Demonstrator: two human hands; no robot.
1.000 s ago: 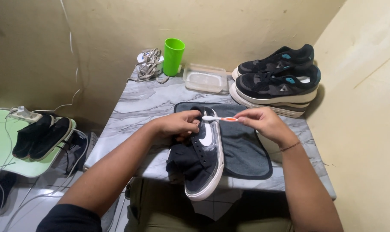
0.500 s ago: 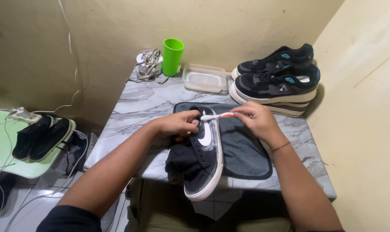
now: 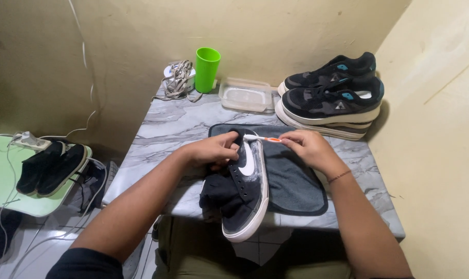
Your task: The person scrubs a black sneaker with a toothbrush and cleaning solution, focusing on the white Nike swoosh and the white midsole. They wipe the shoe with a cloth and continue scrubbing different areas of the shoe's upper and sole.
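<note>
Head view: the left hand (image 3: pixel 211 151) grips a black sneaker (image 3: pixel 246 191) with a white sole and side mark, fingers closed over its upper. The right hand (image 3: pixel 305 148), at 3 o'clock of the shoe's far end, pinches an orange-and-white toothbrush (image 3: pixel 261 138), bristle end against the shoe. The sneaker lies half on a dark grey towel (image 3: pixel 296 181) on the marble table (image 3: pixel 164 129). At 12 o'clock stands a green cup (image 3: pixel 207 69).

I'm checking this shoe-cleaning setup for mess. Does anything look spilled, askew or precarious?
No spill shows. The black sneaker held by the left hand juts toe-first past the marble table edge. The right hand holds an orange toothbrush at its heel. A tangled cord lies by the green cup.
</note>
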